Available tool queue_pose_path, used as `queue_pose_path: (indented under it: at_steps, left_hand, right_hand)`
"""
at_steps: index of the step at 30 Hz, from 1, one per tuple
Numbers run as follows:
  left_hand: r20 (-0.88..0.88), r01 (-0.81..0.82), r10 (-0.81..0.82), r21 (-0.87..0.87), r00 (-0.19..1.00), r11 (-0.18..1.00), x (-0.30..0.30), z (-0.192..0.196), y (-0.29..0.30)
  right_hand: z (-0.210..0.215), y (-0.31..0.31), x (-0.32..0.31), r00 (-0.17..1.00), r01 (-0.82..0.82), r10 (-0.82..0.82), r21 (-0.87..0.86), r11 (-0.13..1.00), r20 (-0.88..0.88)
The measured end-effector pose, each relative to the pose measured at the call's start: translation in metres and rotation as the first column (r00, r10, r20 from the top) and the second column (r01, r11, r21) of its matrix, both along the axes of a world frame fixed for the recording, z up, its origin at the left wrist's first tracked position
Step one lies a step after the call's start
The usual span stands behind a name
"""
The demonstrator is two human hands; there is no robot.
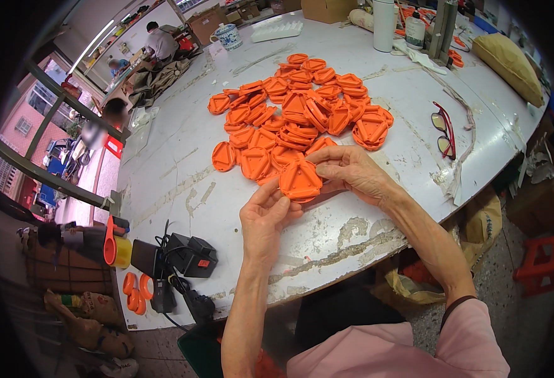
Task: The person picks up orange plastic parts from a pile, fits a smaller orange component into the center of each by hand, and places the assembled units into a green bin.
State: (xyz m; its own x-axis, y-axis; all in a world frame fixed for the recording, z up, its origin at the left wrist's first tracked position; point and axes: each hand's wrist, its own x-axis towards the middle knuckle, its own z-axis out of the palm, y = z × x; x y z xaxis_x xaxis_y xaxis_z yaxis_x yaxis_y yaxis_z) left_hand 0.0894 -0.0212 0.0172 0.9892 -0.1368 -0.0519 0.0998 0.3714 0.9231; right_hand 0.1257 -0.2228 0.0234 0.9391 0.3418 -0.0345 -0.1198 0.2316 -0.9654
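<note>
Worn and scratched, a pale grey round table [182, 183] fills the view, and places are given from the heap of orange plastic parts [302, 107] spread across its middle; at the table's near-left edge, well down and left of the heap, a black power adapter with cords [185, 255] is seen, with a few orange rings [135, 293] below it; just at the heap's near edge one orange rounded-triangular part [300, 179] is held above the tabletop between both hands; the left hand [263, 220] is placed below and left of it, fingertips closed on its lower-left rim; the right hand [352, 173] is laid against its right side, thumb and fingers curled over the upper-right rim, so both hands are grasping this single part, roughly equally near; no long axis can be told; the heap's parts overlap and cannot be counted exactly, several dozen at least; one pair of red-framed glasses [444, 129] lies right of the heap.
</note>
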Motion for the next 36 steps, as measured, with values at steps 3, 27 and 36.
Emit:
queue_pose_path:
  at_steps: [3,27,36]
  left_hand:
    - [0.014,-0.004,0.004,0.015,1.0,1.0,0.0009,-0.0034,-0.0006]
    - [0.047,-0.087,0.082,0.11,0.996,0.99,0.0004,-0.0017,-0.0006]
    - [0.032,-0.098,0.095,0.121,0.995,0.988,0.0023,-0.0048,0.0014]
  right_hand:
    - [-0.0016,-0.0004,0.0003,1.0,0.006,-0.006,-0.009,1.0,0.0]
    - [-0.0042,-0.0018,0.0007,0.999,-0.047,0.047,-0.013,0.999,-0.008]
    - [-0.0013,-0.0004,-0.0013,0.998,-0.048,0.049,-0.031,0.998,0.042]
